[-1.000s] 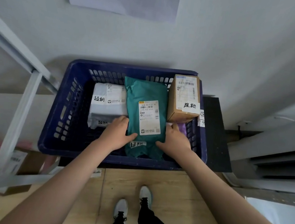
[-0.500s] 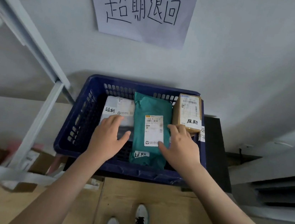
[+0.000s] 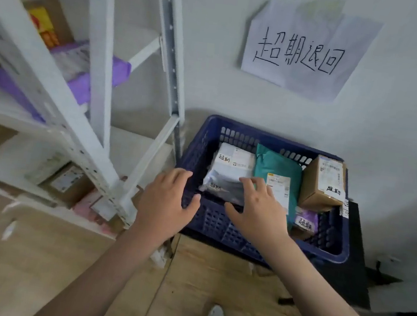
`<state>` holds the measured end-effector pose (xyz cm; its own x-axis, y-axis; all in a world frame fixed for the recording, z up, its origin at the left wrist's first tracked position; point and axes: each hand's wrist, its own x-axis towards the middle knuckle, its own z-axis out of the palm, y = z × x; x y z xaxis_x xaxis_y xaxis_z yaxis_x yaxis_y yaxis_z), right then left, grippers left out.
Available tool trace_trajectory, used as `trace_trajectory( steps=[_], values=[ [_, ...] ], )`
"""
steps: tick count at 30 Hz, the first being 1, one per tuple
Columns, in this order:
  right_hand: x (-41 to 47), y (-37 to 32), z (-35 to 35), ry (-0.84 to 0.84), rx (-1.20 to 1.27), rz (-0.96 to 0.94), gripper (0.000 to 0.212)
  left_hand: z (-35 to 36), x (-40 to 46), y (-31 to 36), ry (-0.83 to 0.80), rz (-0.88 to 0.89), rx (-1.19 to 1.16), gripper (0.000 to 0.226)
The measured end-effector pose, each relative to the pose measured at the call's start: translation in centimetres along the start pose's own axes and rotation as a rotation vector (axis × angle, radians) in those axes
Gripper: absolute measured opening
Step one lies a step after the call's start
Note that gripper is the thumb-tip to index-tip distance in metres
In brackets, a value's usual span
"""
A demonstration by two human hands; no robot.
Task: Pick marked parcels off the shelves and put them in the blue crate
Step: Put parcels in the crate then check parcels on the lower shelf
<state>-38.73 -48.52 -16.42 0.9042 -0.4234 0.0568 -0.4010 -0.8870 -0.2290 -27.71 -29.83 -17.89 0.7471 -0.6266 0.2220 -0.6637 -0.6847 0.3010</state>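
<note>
Both hands empty, fingers spread: left hand [image 3: 167,202] over the blue crate [image 3: 220,227] rim, right hand [image 3: 261,211] above it. Teal parcel [image 3: 277,166], grey parcel [image 3: 232,171], cardboard box [image 3: 322,182] lie inside (all marked).

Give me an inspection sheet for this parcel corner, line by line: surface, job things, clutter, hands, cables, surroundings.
Surface: wood-look floor.
Job things: blue crate holds a white parcel, teal parcel, brown box and purple parcel, each marked by hand.
Clutter: white scraps on the floor by the shelving.
Hands: left hand and right hand open over the crate's near side, holding nothing.
Cables: nothing seen for certain.
Surroundings: white shelving at left with more parcels; handwritten paper sign on the wall.
</note>
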Motion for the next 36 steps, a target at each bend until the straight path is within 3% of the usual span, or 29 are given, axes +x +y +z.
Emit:
trace_trajectory(
  steps=[7,15,20,28,36],
  values=[
    [-4.8,-12.4,2.8,-0.053,0.049,-0.174,0.065,-5.0,-10.5,-9.0,-0.067,-0.162,-0.014,0.052],
    [-7.6,-25.5,7.5,-0.156,0.076,-0.370,0.061,-9.2,-21.0,-20.4,0.067,-0.444,-0.077,0.048],
    [-7.1,-32.9,9.3,-0.201,0.113,-0.464,0.046,-10.7,-24.7,-26.1,0.082,-0.573,-0.094,0.055],
    [-1.4,-43.4,13.2,-0.259,0.111,-0.500,0.061,-11.5,-24.9,-37.3,0.119,-0.654,-0.116,0.058],
    [10.0,-54.1,18.8,-0.328,0.091,-0.467,0.059,-13.2,-18.0,-53.3,0.104,-0.687,-0.126,0.056]
  ],
)
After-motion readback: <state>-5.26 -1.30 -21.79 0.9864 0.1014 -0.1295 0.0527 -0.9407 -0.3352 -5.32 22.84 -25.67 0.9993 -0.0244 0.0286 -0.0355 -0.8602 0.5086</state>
